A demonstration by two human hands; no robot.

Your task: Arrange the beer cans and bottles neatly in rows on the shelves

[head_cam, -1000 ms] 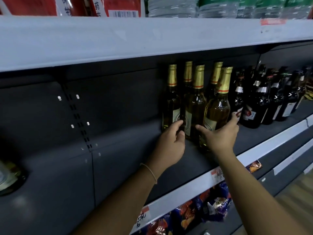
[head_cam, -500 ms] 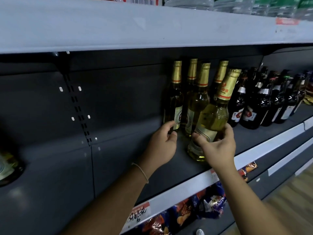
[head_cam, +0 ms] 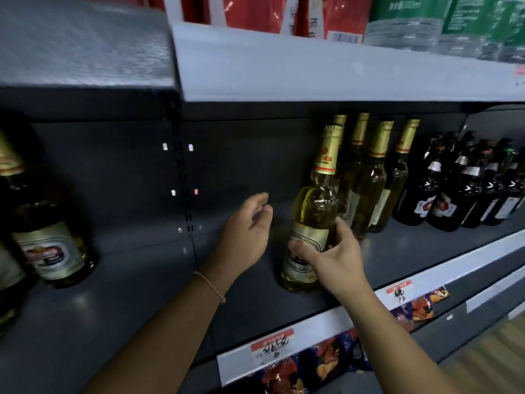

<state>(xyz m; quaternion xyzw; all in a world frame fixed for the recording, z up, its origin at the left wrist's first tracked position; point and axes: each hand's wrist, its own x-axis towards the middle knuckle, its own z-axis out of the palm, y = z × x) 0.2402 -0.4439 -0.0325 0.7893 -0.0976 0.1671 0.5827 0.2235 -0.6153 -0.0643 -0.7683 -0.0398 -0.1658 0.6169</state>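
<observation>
Now, in the head view, the right hand [head_cam: 338, 258] grips a gold-foiled beer bottle [head_cam: 311, 223] at its label, standing on the dark shelf [head_cam: 147, 297]. At its nine o'clock, the left hand [head_cam: 247, 231] hovers with relaxed fingers, holding nothing.

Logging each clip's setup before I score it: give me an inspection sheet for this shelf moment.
Surface: dark grey shelf, bare between the bottle groups; white price rail along its front edge.
Job's things: gold-foil bottle held at the front of the shelf; four like it stand behind, to its right; dark bottles further right; large labelled bottle at far left.
Clutter: nothing seen.
Grips: right hand grips the held bottle's label; left hand loosely curled, holding nothing.
Cables: nothing seen.
Surroundings: red packs and green-labelled water bottles on the shelf above; snack bags below; wooden floor at bottom right.
</observation>
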